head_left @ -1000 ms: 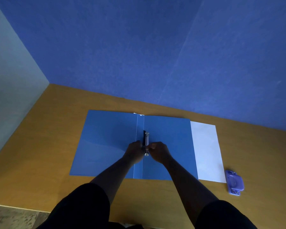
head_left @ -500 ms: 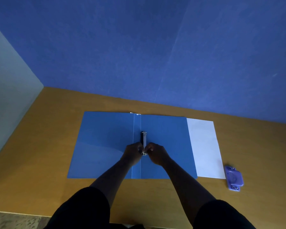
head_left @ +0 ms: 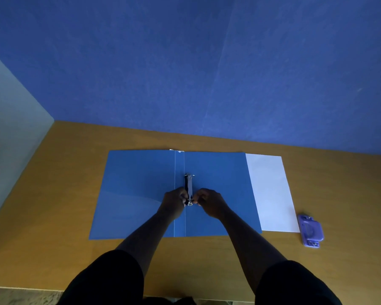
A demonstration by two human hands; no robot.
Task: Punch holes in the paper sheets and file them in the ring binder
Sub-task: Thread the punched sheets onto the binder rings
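A blue ring binder (head_left: 139, 183) lies open and flat on the wooden table. Its metal ring mechanism (head_left: 188, 183) runs along the spine. My left hand (head_left: 174, 200) and my right hand (head_left: 209, 202) pinch the near ring of that mechanism from either side. White paper sheets (head_left: 271, 192) lie to the right, their left edge tucked under the binder's right cover. A purple hole punch (head_left: 310, 230) sits right of the paper's near corner.
The wooden table (head_left: 64, 194) ends at a blue wall (head_left: 207, 73) at the back and a pale wall (head_left: 9, 128) on the left. Its front edge runs along the bottom, with speckled floor (head_left: 20, 297) below.
Both hands stay on the near ring; the fingers have parted slightly, showing more of the mechanism. The view has shifted a little.
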